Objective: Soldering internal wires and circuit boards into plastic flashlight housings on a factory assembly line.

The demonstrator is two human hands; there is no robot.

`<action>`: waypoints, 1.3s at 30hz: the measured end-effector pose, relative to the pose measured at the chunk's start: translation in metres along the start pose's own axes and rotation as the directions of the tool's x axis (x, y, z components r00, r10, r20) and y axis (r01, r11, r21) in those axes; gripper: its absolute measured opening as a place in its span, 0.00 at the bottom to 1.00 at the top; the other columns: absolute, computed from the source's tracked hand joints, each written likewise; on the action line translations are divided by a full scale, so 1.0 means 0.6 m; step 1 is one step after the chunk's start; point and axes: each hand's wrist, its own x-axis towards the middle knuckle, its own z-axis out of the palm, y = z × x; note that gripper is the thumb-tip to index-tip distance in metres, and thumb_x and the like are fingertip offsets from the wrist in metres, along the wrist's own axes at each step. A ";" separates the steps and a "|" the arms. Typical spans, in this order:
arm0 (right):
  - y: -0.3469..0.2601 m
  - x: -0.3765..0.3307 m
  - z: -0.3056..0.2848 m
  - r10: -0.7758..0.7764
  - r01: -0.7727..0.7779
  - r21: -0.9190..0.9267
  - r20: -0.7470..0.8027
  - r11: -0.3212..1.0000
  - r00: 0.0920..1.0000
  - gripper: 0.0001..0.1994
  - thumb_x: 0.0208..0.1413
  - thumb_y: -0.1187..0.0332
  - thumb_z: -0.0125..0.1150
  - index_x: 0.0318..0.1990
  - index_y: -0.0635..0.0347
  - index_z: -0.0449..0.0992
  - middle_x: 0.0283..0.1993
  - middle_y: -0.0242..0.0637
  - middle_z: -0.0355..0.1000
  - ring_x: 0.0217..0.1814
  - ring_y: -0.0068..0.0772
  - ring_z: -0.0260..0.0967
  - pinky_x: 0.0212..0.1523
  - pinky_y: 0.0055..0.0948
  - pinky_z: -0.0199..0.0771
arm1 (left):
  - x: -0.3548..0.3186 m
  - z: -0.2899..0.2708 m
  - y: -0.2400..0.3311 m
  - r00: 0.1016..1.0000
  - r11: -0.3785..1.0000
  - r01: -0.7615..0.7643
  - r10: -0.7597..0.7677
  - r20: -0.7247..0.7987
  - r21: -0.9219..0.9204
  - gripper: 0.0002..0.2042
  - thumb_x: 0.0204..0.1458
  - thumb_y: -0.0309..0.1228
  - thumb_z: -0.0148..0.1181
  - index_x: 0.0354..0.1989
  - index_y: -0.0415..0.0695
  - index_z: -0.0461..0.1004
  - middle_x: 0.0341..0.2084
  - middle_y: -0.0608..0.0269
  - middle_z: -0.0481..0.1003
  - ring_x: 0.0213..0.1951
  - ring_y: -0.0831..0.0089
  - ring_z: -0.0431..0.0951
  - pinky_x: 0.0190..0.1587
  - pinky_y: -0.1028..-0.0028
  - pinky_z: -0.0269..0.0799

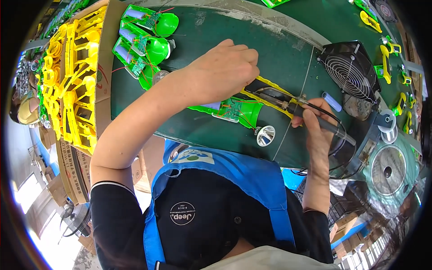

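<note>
My left hand is closed over the far end of a long yellow plastic frame, its fingertips turned away from view. In my right hand is a soldering iron with a dark grey handle and a black cable. Its metal front end lies along the yellow frame, pointing toward my left hand; the very tip is hard to make out. Below my left wrist lies a green lamp housing with a circuit board, red wires and a partly hidden battery. A silver reflector hangs off its wires.
Several green housings with batteries and boards lie at the far left. Beside them stands a carton full of yellow frames. A black fan, a loose battery and a solder reel are at the right.
</note>
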 end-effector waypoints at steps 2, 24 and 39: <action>0.016 -0.008 -0.010 -0.053 0.052 0.060 0.012 0.997 0.999 0.09 0.55 0.73 0.59 0.40 0.69 0.70 0.29 0.42 0.75 0.27 0.28 0.74 0.32 0.25 0.76 | 0.000 0.001 -0.001 1.000 1.000 -0.003 0.002 -0.006 -0.011 0.03 0.51 0.24 0.57 0.27 0.43 0.70 0.31 0.64 0.66 0.38 0.67 0.69 0.43 0.68 0.62; 0.027 -0.050 -0.054 -0.267 0.288 0.118 -0.169 0.950 0.949 0.14 0.57 0.66 0.61 0.43 0.67 0.68 0.33 0.44 0.75 0.30 0.30 0.74 0.37 0.25 0.73 | -0.008 -0.027 0.021 0.994 0.998 0.010 -0.017 -0.112 -0.063 0.04 0.46 0.26 0.62 0.30 0.46 0.74 0.35 0.65 0.69 0.40 0.66 0.71 0.42 0.67 0.61; 0.047 0.011 0.043 -0.370 0.405 0.091 -0.264 0.910 0.891 0.13 0.64 0.62 0.53 0.47 0.62 0.66 0.38 0.39 0.74 0.42 0.25 0.71 0.49 0.25 0.66 | -0.042 0.053 0.105 0.836 0.972 0.229 -0.227 -0.500 -0.059 0.11 0.38 0.24 0.67 0.30 0.48 0.73 0.34 0.69 0.73 0.41 0.67 0.72 0.47 0.65 0.59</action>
